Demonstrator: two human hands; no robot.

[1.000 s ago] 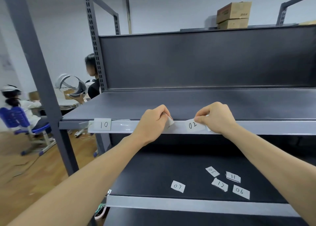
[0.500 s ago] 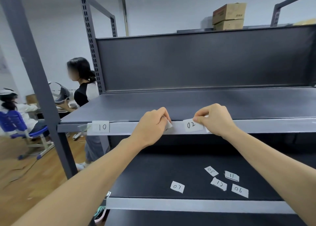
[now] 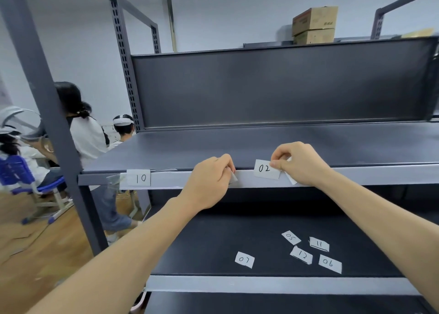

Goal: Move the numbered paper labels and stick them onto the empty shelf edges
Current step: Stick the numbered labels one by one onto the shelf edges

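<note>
The white label "02" point(image 3: 265, 169) lies against the grey front edge of the upper shelf point(image 3: 380, 174). My right hand point(image 3: 300, 162) pinches its right end between thumb and fingers. My left hand point(image 3: 211, 179) is closed on a small piece of paper or tape at the same edge, a little left of the label. Label "10" point(image 3: 140, 177) is stuck under clear tape further left on that edge. Several loose labels lie on the dark lower shelf: "07" point(image 3: 244, 259), "05" point(image 3: 291, 237), "11" point(image 3: 319, 244), "12" point(image 3: 301, 254) and "06" point(image 3: 329, 263).
A grey upright post point(image 3: 47, 114) stands at the left. Behind it a person point(image 3: 88, 137) stands with their back turned, and others sit on blue chairs point(image 3: 21, 175). Two cardboard boxes point(image 3: 313, 24) sit on top of the rack. The lower shelf's front edge point(image 3: 261, 285) carries no label.
The label "02" sits slightly higher on the edge under my right hand. My left hand stays closed beside it. The person behind the rack has walked right and turned away.
</note>
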